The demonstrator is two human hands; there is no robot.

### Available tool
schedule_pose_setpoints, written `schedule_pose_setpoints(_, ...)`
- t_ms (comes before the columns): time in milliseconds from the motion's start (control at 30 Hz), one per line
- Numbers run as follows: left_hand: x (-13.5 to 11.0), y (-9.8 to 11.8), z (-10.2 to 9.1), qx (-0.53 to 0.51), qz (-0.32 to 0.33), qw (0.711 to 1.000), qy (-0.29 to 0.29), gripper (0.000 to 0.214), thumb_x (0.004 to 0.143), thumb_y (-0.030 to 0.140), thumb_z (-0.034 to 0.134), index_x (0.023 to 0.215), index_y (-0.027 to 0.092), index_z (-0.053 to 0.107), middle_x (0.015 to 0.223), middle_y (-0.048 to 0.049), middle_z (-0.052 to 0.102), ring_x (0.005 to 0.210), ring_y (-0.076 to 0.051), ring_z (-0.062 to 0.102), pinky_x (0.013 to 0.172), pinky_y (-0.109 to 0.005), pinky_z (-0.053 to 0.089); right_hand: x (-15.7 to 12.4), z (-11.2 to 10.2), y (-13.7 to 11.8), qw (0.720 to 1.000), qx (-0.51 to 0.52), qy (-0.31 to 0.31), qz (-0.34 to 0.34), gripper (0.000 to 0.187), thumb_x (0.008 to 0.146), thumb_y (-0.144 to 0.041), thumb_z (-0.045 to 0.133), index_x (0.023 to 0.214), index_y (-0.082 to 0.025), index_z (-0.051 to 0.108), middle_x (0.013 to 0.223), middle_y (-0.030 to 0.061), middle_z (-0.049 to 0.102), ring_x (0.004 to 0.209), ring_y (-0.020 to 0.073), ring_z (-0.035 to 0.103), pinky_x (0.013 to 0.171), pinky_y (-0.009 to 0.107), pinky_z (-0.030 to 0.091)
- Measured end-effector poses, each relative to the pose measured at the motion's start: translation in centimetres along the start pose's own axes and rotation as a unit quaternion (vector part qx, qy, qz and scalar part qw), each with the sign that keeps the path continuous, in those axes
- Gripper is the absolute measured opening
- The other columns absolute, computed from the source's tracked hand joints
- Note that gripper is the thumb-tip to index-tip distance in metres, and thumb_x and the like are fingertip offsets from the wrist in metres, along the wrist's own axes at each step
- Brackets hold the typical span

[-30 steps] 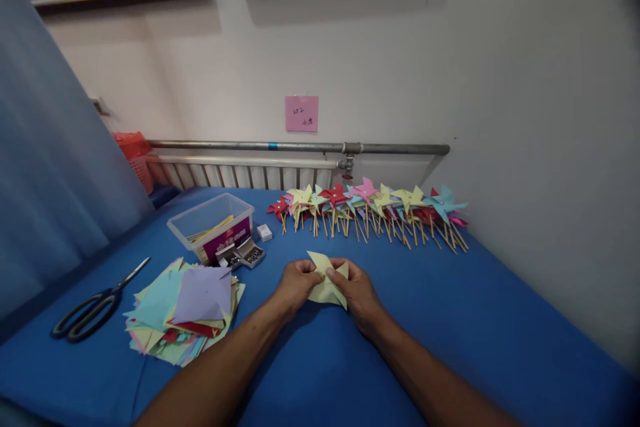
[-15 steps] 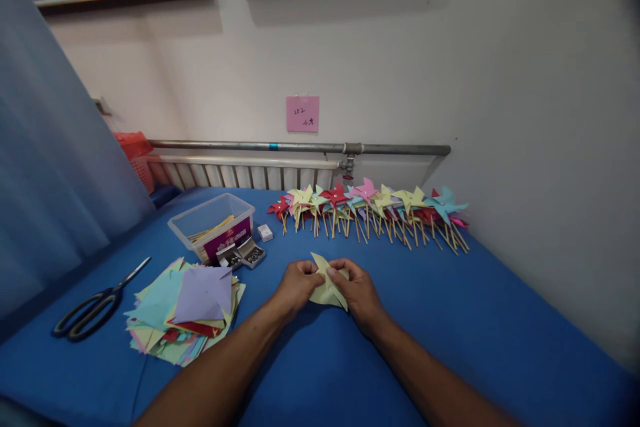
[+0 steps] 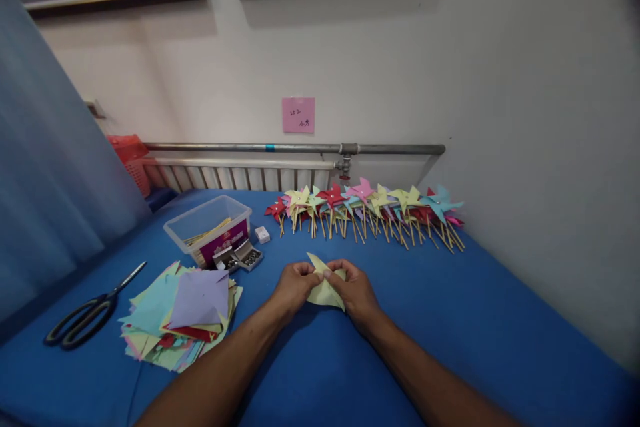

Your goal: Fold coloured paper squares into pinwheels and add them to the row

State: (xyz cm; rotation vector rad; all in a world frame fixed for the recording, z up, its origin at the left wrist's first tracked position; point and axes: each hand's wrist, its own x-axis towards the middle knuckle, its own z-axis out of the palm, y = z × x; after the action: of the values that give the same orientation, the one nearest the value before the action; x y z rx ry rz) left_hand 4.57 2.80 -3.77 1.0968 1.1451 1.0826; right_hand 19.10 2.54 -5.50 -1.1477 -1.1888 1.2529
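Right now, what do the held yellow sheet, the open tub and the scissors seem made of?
Pale yellow sheet: probably matte paper; it looks thin, with pointed, bent corners. Open tub: likely clear, smooth plastic, given its transparent walls. Scissors: blades apparently metal, from their grey sheen; dark handles perhaps plastic.

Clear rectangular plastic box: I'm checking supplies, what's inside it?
Several thin tan sticks show inside the clear rectangular plastic box. The purple label on its front wall hides what lies behind it; the sticks cannot be counted.
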Motion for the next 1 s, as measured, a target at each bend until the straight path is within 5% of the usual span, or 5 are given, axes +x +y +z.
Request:
schedule_pose_setpoints(567,-0.28,0.4,-0.01,0.016,0.004,1.0,-0.014,0.047,0.054,0.054,0.081,0.059,0.016,0.053,0.05,0.0047,0.048,0.046,-0.007,0.036,0.046,-0.022,0.024,-0.19,0.32,-0.28,0.997,-0.055,0.041,-0.032,0.03,0.072,-0.051,0.069,0.076,-0.024,0.056,0.057,-0.0043,0.059,0.052,0.0152,0.052,0.051,0.026,0.04)
schedule_pose_setpoints(1000,0.22,-0.25,-0.34,-0.002,-0.005,1.0,-0.015,0.035,0.056,0.04,0.079,0.06,0.017,0.052,0.05,0.0037,0.052,0.045,-0.008,0.041,0.046,-0.022,0.028,-0.14,0.03,-0.56,0.999,-0.037,0.015,-0.029,0.029,0.073,-0.049,0.068,0.077,-0.021,0.06,0.056,-0.0056,0.055,0.05,0.0121,0.046,0.05,0.024,0.038)
